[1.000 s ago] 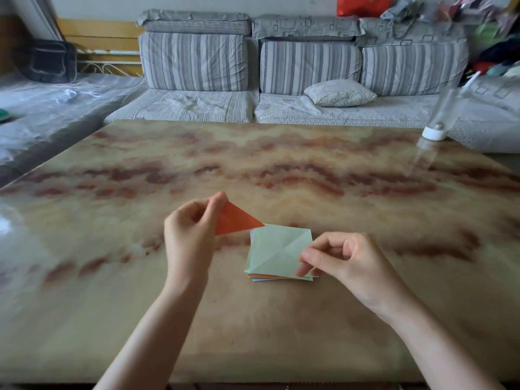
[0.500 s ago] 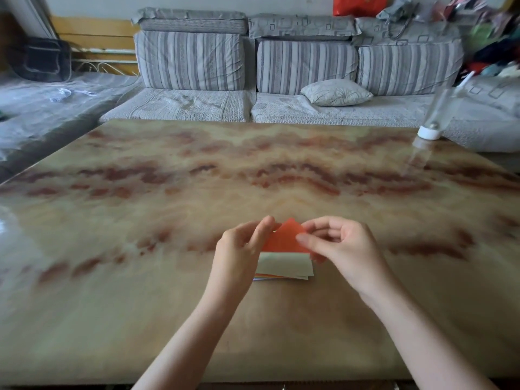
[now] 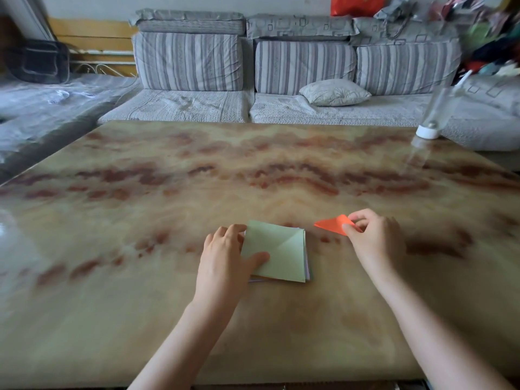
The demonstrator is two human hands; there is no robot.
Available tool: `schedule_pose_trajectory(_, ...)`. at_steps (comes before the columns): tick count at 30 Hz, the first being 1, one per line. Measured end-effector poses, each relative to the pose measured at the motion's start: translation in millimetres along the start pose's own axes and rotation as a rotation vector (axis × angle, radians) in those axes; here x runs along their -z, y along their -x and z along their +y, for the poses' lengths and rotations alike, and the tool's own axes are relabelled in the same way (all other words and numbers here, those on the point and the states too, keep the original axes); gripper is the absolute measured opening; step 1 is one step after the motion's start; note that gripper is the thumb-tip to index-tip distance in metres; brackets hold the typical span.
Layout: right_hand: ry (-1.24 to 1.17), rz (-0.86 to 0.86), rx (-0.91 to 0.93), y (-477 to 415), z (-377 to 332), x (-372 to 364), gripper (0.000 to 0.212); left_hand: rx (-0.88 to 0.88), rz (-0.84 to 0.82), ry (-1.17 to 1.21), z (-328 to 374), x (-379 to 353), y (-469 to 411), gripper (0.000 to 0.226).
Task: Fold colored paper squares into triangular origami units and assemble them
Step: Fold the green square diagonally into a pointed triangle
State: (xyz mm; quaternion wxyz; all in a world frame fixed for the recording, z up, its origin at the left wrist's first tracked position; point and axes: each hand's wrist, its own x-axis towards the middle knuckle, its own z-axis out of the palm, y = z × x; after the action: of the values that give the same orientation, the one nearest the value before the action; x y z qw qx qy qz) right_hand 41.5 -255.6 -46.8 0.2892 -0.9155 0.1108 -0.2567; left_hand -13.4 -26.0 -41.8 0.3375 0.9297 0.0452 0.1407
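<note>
A small stack of colored paper squares (image 3: 284, 254) lies on the marble-patterned table (image 3: 168, 319), a pale green creased sheet on top. My left hand (image 3: 225, 257) rests on the stack's left side, thumb pressed on the green sheet and fingers at its left edge. An orange folded triangular unit (image 3: 332, 224) is pinched between thumb and fingers of my right hand (image 3: 371, 237), held just above the table to the right of the stack.
A clear bottle with a white cap (image 3: 434, 114) stands upside down at the table's far right edge. A striped grey sofa (image 3: 253, 88) with a small pillow (image 3: 334, 92) runs behind the table. Clutter sits at the far right.
The orange triangle passed from my left hand to my right hand and moved right of the stack. My left hand dropped onto the green top sheet.
</note>
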Motion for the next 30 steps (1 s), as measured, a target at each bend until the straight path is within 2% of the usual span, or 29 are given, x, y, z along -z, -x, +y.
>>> schedule_pose_trajectory(4, 0.092, 0.016, 0.025, -2, 5, -6, 0.012, 0.004, 0.017, 0.061, 0, -3, 0, 0.056)
schedule_pose_trajectory(8, -0.019, 0.046, 0.033, -5, 4, -4, 0.008, -0.035, 0.047, 0.119, 0, -5, 1, 0.053)
schedule_pose_trajectory(11, -0.152, 0.108, 0.144, -6, -7, 4, 0.006, -0.102, 0.124, 0.101, 4, -3, 1, 0.048)
schedule_pose_trajectory(14, -0.258, 0.108, 0.333, 2, -26, 11, 0.004, -0.112, 0.16, 0.211, 9, -1, 1, 0.034)
schedule_pose_trajectory(19, -0.396, -0.068, 0.492, 25, -51, 15, 0.014, -0.009, 0.118, 0.5, 16, 8, -4, 0.019)
schedule_pose_trajectory(21, -0.472, -0.18, 0.463, 31, -56, 15, 0.023, 0.001, 0.064, 0.636, 20, 15, -6, 0.015)
schedule_pose_trajectory(25, -0.709, -0.383, 0.257, 36, -62, 20, 0.033, 0.037, -0.003, 0.85, 24, 24, -5, 0.01)
schedule_pose_trajectory(28, -0.876, -0.4, 0.107, 39, -66, 20, 0.029, 0.074, -0.022, 0.905, 25, 26, -3, 0.007)
schedule_pose_trajectory(30, -0.948, -0.409, 0.056, 42, -67, 20, 0.026, 0.103, -0.091, 0.907, 22, 27, -2, 0.014)
